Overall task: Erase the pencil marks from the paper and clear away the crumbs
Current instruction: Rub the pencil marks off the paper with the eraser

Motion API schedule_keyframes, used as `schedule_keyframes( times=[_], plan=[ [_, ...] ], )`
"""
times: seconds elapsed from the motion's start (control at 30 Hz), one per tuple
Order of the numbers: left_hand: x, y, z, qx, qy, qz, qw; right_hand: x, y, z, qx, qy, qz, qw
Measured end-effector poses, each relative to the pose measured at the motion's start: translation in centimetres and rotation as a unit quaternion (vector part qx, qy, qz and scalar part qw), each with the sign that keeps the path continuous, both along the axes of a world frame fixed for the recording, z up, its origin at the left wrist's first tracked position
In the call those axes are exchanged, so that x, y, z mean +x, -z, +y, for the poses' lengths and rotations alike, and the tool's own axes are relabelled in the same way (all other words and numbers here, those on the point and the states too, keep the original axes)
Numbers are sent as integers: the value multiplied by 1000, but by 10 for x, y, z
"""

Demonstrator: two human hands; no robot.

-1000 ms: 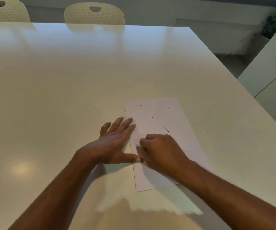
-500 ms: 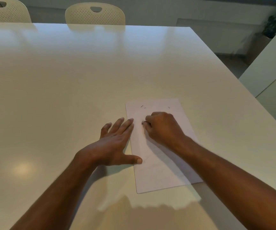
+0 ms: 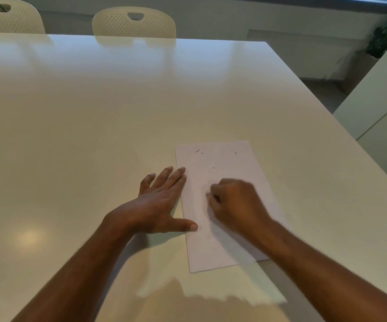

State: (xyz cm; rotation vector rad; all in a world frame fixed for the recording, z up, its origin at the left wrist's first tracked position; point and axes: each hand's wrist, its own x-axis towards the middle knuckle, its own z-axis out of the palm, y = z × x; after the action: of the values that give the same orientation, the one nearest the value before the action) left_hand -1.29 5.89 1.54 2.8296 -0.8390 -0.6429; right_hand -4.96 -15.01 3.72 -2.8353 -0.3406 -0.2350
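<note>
The wide pale bench [image 3: 118, 112] fills most of my view, with two perforated chairs [image 3: 133, 22] tucked in at its far edge and a white cabinet [image 3: 378, 101] off to my right. The sheet of paper [image 3: 225, 247] lies flat on the bench in front of me, a little to the right. My left hand [image 3: 157, 205] lies flat with fingers straight, mostly on the bench, fingertips and thumb pressing the paper's left edge to steady it. My right hand [image 3: 236, 203] is on the middle of the sheet, its grip curled tight around something small and hidden, presumably an eraser, though I cannot make it out. I judge the rubbing is under way mid-page; whether faint marks remain there is too blurred to tell. A few dark crumbs [image 3: 198, 151] sit scattered near the top of the sheet, so the clearing away is not yet done.
</note>
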Motion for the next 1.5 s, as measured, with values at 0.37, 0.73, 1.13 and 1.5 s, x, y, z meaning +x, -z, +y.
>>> schedule_keyframes(
  times=[0.37,0.73,1.13,1.5],
  plan=[
    [-1,-2,0,2,2,-1,1000,-13,-4,-5,-1,12,-5,1000],
    [-1,-1,0,10,6,-6,1000,-23,0,6,-8,-18,3,1000],
    [-1,-2,-1,11,5,3,1000,-40,2,7,12,-35,22,999],
    [1,1,0,10,12,0,1000,-45,0,9,9,-46,25,999]
  ],
)
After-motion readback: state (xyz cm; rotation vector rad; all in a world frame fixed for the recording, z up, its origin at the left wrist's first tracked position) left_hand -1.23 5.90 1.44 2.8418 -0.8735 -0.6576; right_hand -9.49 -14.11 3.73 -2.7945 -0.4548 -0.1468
